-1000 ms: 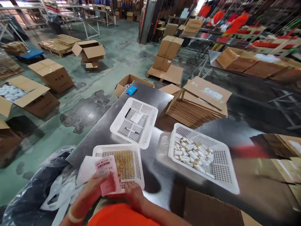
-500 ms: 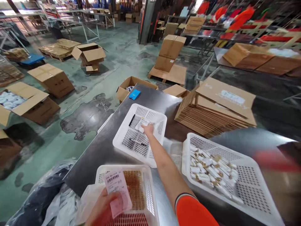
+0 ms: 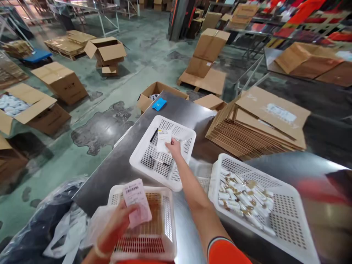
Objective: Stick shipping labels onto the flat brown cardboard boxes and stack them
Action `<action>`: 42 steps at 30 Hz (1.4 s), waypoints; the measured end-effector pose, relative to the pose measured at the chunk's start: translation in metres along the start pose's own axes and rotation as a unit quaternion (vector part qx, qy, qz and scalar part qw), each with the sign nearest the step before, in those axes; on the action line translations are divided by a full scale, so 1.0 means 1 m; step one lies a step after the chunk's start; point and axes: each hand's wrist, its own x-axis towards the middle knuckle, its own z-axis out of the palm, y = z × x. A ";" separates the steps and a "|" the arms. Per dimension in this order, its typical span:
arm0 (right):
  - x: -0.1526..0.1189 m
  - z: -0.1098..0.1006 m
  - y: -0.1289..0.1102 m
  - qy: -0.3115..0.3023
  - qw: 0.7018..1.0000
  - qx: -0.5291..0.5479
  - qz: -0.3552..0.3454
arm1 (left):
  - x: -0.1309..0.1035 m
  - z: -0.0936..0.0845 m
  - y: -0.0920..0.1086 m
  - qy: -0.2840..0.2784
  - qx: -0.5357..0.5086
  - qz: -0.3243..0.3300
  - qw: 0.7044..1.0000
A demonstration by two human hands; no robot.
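Observation:
My left hand is closed on a pink printed slip with a barcode, held over the near white basket. At the far white basket, my right hand pinches the lower edge of a white label slip with a barcode and a yellow mark. A small dark ring-like shape shows at its fingers; I cannot make out what it is. A black pen lies beside the slip, and a white pen with a black end lies nearer me in the same basket.
To the right, a white basket holds many small white-and-gold pieces. Behind it stands a stack of flat cartons. A blue card lies near the table's far corner. White plastic bags hang at the left edge.
The white slip in the far basket has turned more upright and faces me, with my right hand at its lower edge. My left hand still holds the pink slip. The view has tilted downward slightly.

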 end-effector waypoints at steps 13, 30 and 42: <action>-0.278 -0.069 -0.046 -0.072 0.987 0.062 -0.128 | -0.012 0.068 -0.015 -0.149 0.028 0.093 0.984; -0.282 -0.108 -0.030 0.079 0.978 -0.124 -0.149 | -0.066 0.052 -0.059 -0.246 0.208 0.197 0.926; -0.362 -0.113 -0.053 -0.402 0.848 -0.221 -0.267 | -0.093 0.020 -0.097 -0.277 0.142 -0.001 0.950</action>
